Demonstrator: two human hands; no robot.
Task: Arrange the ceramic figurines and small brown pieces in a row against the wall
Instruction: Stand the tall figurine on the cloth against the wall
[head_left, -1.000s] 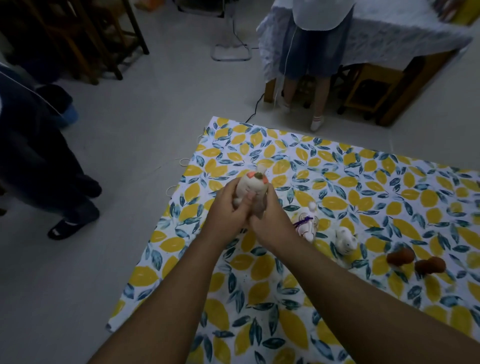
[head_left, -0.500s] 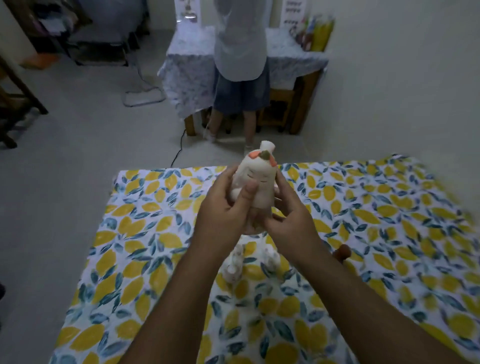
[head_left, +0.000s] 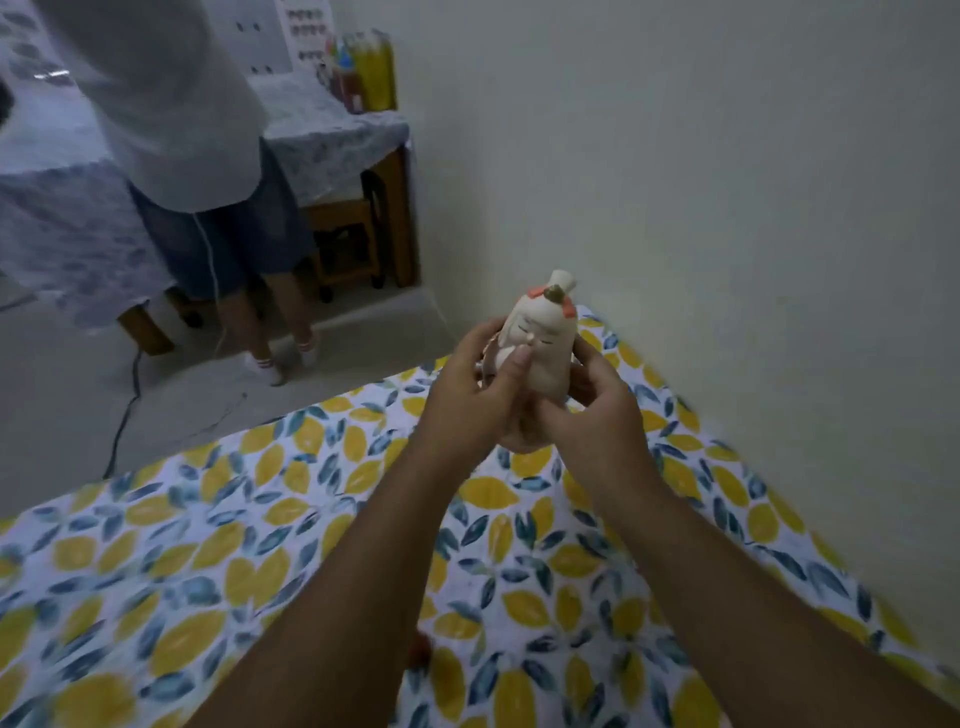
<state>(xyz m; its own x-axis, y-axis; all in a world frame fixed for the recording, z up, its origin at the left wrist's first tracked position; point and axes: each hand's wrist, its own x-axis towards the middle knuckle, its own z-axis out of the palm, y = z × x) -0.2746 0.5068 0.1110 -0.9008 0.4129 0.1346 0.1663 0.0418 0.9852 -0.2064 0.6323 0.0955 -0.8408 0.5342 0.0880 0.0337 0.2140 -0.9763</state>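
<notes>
The wall (head_left: 727, 208) edge of the cloth (head_left: 691, 441) shows no row begun, so I judge nearly all placing remains. Left hand (head_left: 467, 384) and right hand (head_left: 592, 405) together clasp one figurine (head_left: 545, 343), raised above the cloth near the wall; a brown piece (head_left: 420, 649) peeks between the forearms

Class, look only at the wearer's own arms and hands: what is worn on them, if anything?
Nothing shows: both forearms are bare from the frame's lower edge to the wrists, no sleeves. The left hand and right hand wear no gloves; no watch, bracelet or ring is visible.
</notes>
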